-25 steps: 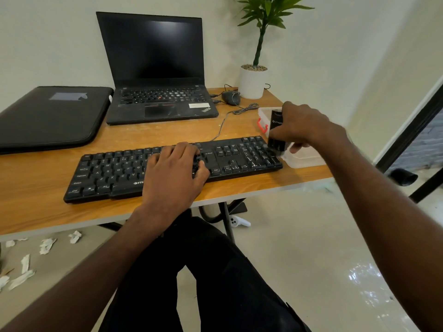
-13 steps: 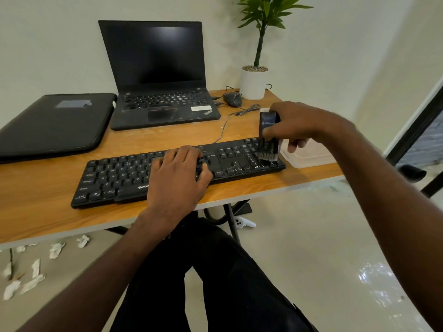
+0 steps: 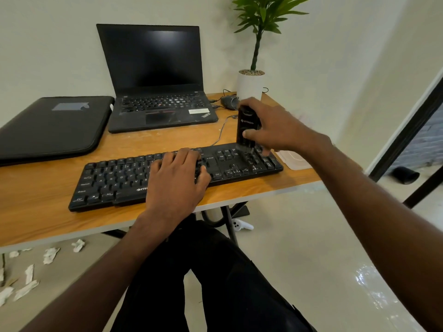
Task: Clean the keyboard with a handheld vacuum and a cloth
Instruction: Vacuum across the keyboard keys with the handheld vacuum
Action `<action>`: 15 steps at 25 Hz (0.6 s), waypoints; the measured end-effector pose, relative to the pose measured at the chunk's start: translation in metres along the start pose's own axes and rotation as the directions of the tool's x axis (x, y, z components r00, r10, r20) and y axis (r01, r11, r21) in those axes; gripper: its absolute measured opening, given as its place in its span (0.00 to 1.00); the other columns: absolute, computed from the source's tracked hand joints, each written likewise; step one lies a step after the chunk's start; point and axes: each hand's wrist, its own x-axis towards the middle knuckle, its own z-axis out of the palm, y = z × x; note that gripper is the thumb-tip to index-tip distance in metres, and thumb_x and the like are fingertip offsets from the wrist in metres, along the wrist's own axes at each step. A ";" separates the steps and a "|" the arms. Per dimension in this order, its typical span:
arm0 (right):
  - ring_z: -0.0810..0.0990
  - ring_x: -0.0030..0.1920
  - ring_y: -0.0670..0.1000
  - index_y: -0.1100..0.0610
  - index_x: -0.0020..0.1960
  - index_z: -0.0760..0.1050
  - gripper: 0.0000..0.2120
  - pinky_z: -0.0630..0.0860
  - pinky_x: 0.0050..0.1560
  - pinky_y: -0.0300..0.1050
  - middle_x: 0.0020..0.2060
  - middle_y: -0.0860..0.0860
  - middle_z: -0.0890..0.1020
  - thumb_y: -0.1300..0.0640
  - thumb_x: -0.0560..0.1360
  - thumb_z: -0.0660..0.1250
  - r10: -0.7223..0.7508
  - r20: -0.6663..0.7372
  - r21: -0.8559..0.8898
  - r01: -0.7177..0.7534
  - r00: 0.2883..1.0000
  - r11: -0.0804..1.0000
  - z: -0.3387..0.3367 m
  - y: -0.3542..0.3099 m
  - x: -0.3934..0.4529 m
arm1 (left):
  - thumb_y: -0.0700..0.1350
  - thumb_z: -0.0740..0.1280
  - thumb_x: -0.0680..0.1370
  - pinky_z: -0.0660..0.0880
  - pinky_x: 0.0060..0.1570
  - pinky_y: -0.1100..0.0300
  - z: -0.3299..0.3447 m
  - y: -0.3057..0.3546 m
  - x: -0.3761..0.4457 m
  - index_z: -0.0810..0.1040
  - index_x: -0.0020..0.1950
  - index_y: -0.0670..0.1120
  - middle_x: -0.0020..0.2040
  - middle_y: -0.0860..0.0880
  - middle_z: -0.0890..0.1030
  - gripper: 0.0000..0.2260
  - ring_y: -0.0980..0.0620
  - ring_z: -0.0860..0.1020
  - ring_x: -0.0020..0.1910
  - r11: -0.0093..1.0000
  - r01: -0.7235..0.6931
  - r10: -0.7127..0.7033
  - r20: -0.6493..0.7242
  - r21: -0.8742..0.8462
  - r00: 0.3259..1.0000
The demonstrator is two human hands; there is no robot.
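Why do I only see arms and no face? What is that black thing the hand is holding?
The camera sits on the person's head and looks down, so you see only their arms and lap. On the wooden desk lies a black keyboard. The left hand rests flat on its middle. The right hand grips a small black handheld vacuum, standing upright with its brush end on the keys at the keyboard's right side. Behind are a laptop, a black case, a mouse and a potted plant. Paper scraps lie on the floor.
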 end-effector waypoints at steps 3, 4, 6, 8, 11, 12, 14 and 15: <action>0.83 0.29 0.52 0.47 0.72 0.64 0.25 0.76 0.25 0.42 0.52 0.55 0.81 0.54 0.79 0.69 0.117 0.142 -0.073 -0.107 0.983 0.992 -0.010 0.003 0.000 | 0.56 0.57 0.85 0.70 0.66 0.44 0.000 0.001 0.000 0.75 0.69 0.50 0.66 0.51 0.78 0.17 0.47 0.75 0.63 1.000 0.002 -0.002 -0.004 0.003 1.000; 0.82 0.29 0.52 0.48 0.71 0.65 0.23 0.76 0.26 0.43 0.51 0.55 0.81 0.53 0.79 0.69 0.145 0.180 -0.103 -0.128 0.973 0.986 -0.016 0.004 0.000 | 0.56 0.57 0.85 0.70 0.66 0.44 0.000 0.001 0.000 0.75 0.68 0.50 0.66 0.51 0.78 0.17 0.47 0.75 0.63 1.000 -0.005 0.005 -0.008 0.002 1.000; 0.83 0.28 0.52 0.49 0.68 0.67 0.21 0.76 0.26 0.44 0.50 0.55 0.82 0.53 0.79 0.69 0.160 0.178 -0.117 -0.140 0.971 0.983 -0.020 0.003 0.000 | 0.56 0.57 0.85 0.70 0.66 0.44 0.001 0.001 0.000 0.75 0.68 0.51 0.66 0.51 0.78 0.17 0.47 0.75 0.63 1.000 -0.023 0.023 -0.009 -0.003 1.000; 0.85 0.29 0.51 0.49 0.70 0.66 0.23 0.76 0.25 0.42 0.53 0.54 0.81 0.53 0.79 0.69 0.114 0.100 -0.081 -0.106 0.988 0.991 -0.012 0.003 0.001 | 0.56 0.57 0.85 0.69 0.67 0.43 0.002 0.000 0.001 0.75 0.68 0.50 0.66 0.51 0.78 0.17 0.47 0.74 0.64 1.000 -0.023 0.023 -0.004 -0.017 1.000; 0.85 0.31 0.51 0.47 0.74 0.63 0.27 0.76 0.25 0.40 0.56 0.54 0.79 0.54 0.79 0.70 0.070 0.097 -0.064 -0.063 0.993 0.996 -0.005 0.001 0.003 | 0.56 0.57 0.85 0.68 0.68 0.42 0.004 0.001 0.000 0.75 0.69 0.50 0.67 0.51 0.78 0.17 0.47 0.74 0.66 1.000 -0.012 0.012 -0.006 -0.026 1.000; 0.85 0.31 0.51 0.47 0.74 0.63 0.27 0.76 0.25 0.40 0.56 0.54 0.79 0.54 0.79 0.70 0.086 0.161 -0.070 -0.076 0.983 0.995 -0.009 -0.001 0.001 | 0.56 0.57 0.85 0.68 0.68 0.42 0.004 0.001 0.000 0.75 0.69 0.50 0.67 0.51 0.78 0.18 0.47 0.74 0.66 1.000 -0.010 0.010 -0.009 -0.027 1.000; 0.84 0.29 0.50 0.46 0.74 0.63 0.28 0.76 0.26 0.41 0.54 0.53 0.79 0.54 0.78 0.70 0.113 0.262 -0.138 -0.078 0.958 0.987 -0.020 -0.008 -0.005 | 0.57 0.57 0.85 0.68 0.68 0.42 0.004 0.002 0.001 0.75 0.69 0.50 0.67 0.51 0.78 0.18 0.47 0.74 0.66 0.999 -0.011 0.010 -0.013 -0.035 1.000; 0.84 0.30 0.50 0.46 0.74 0.63 0.28 0.77 0.28 0.42 0.54 0.53 0.79 0.54 0.78 0.71 0.112 0.255 -0.181 -0.066 0.960 0.981 -0.022 -0.011 -0.009 | 0.57 0.57 0.85 0.68 0.68 0.42 0.004 0.001 0.000 0.75 0.69 0.50 0.67 0.51 0.78 0.18 0.47 0.74 0.66 0.999 -0.014 0.013 -0.012 -0.037 1.000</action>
